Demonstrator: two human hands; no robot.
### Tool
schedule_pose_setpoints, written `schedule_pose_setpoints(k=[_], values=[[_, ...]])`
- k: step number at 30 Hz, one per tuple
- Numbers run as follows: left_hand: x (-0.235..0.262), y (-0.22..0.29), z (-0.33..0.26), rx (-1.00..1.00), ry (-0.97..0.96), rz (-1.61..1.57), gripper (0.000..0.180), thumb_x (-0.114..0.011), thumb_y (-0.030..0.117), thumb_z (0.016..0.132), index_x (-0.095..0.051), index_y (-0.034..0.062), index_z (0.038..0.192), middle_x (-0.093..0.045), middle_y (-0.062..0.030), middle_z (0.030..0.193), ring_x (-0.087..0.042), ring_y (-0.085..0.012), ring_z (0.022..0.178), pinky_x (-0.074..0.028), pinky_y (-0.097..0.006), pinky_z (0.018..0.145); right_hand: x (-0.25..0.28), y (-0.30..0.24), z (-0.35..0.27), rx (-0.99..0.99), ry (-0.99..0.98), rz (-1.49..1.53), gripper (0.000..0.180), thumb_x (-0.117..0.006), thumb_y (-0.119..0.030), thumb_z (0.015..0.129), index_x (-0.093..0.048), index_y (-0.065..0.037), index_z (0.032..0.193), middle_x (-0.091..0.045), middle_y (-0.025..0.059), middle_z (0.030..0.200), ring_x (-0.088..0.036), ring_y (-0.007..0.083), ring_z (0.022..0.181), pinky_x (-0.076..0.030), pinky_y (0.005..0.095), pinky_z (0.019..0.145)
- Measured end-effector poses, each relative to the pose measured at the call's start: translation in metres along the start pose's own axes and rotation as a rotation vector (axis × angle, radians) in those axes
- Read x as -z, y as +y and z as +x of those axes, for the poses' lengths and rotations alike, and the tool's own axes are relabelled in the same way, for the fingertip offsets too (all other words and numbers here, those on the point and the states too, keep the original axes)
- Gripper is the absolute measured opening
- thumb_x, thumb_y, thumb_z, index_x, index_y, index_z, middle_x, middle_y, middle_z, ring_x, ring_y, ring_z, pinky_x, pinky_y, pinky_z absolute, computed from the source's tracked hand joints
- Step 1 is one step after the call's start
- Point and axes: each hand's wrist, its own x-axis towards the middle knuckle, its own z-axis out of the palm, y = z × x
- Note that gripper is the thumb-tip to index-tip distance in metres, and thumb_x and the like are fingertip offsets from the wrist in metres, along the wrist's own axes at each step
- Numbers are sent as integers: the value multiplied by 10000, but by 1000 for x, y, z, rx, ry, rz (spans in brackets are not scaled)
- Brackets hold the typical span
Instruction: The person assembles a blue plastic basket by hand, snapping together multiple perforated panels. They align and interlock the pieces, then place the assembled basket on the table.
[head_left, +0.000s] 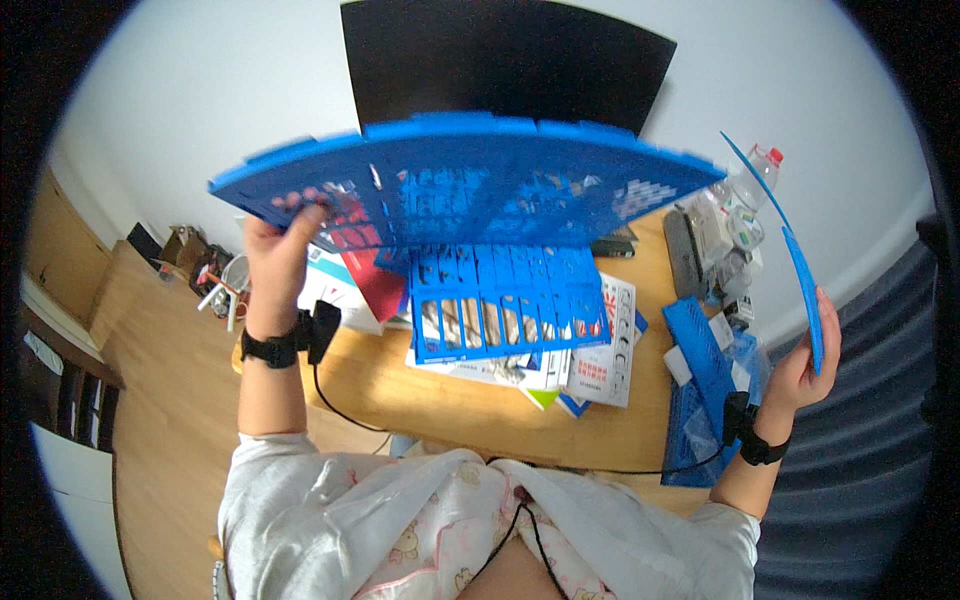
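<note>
My left hand [275, 268] grips the left end of a large blue perforated plastic panel [480, 195], thumb on the near side and fingertips showing through the holes. The panel is held up across the desk, in front of the monitor. Below it, a blue slatted plastic panel [510, 290] shows over the papers; I cannot tell whether the two are joined. Off to the right, my right hand [803, 365] holds a thinner blue plastic panel [803, 300], seen nearly edge-on and raised beside the desk's right side.
A black monitor [510, 60] stands at the back. Papers and booklets [605, 375] lie on the wooden desk [470, 405]. More blue plastic pieces [705, 360] rest at the right, near a clear bottle [757, 178] and small boxes. A dark curtain [860, 440] hangs at right.
</note>
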Motion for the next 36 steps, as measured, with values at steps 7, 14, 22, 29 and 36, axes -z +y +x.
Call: schedule_pose_setpoints(k=[7, 14, 22, 29, 36], values=[[11, 9, 13, -134, 112, -56, 208, -530, 50, 861, -567, 105, 1058, -591, -34, 1065, -562, -205, 1008, -455, -385, 883, 24, -14, -42, 69, -448, -227, 277, -498, 34, 722, -597, 21, 981, -608, 180, 1023, -592, 305, 944, -443, 370, 811], [11, 15, 16, -151, 309, 85, 165, -562, 85, 851, -575, 84, 1016, -615, -63, 1006, -584, -203, 978, -475, -349, 849, 15, -32, -87, 66, -704, -134, 232, -563, -30, 722, -610, -62, 947, -616, 112, 1015, -590, 269, 944, -453, 372, 792], [13, 17, 16, -152, 317, 78, 157, -549, 87, 860, -559, 76, 1016, -609, -79, 1016, -583, -202, 973, -480, -324, 836, 0, -41, -107, 57, -925, 9, 215, -547, -59, 729, -605, -66, 937, -599, 99, 1054, -565, 265, 995, -450, 376, 812], [21, 20, 14, -216, 289, 114, 173, -565, 112, 854, -564, 68, 1021, -621, -98, 1000, -600, -175, 930, -480, -281, 795, -4, -55, -129, -34, -1129, 71, 291, -553, -14, 695, -574, -62, 982, -557, 112, 1115, -536, 290, 1024, -439, 398, 835], [35, 24, 10, -159, 356, 131, 164, -554, 105, 859, -572, 86, 1021, -620, -67, 1015, -582, -184, 983, -470, -320, 842, -13, -61, -92, -137, -1239, 199, 370, -611, -28, 686, -533, -49, 1048, -469, 145, 1219, -438, 327, 1133, -376, 403, 920]])
